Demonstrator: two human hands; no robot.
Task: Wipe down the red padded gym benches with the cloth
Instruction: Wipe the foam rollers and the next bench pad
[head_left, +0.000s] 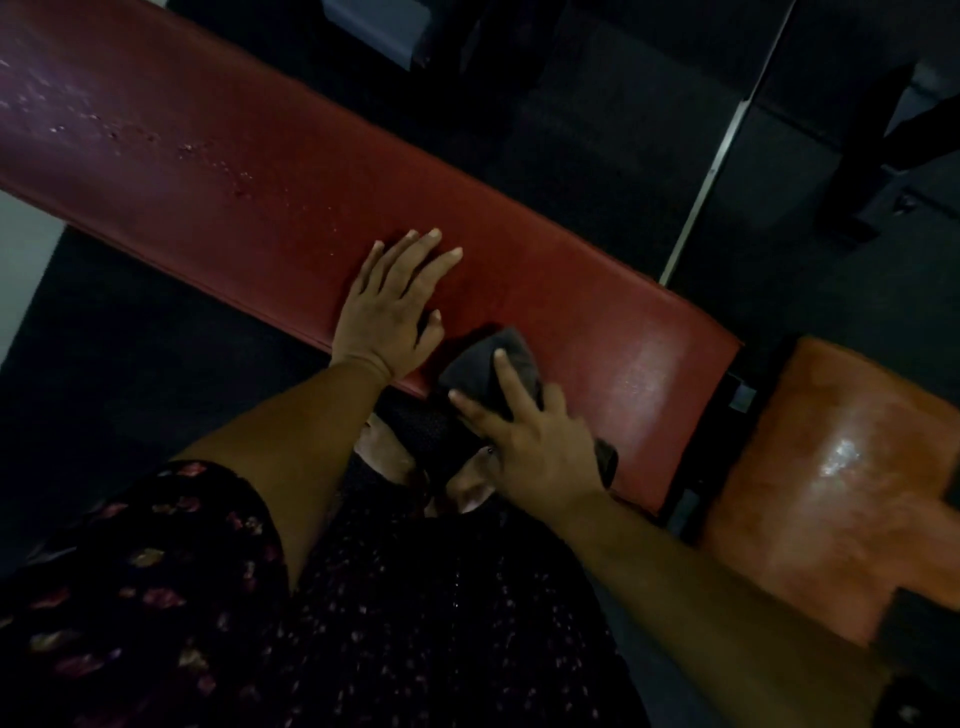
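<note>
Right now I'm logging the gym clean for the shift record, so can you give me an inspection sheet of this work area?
Surface: long red padded bench, pale specks or droplets towards its far left end; looks worn there.
Job's things: dark grey cloth bunched on the bench's near edge.
Clutter: nothing seen on the bench.
Hands: left hand flat on the pad, fingers spread; right hand pressing the cloth with straight fingers.
Cables: nothing seen.
Surroundings: separate orange-red seat pad at the right with a shiny patch; dark floor; black frame parts between the pads; room dim.
</note>
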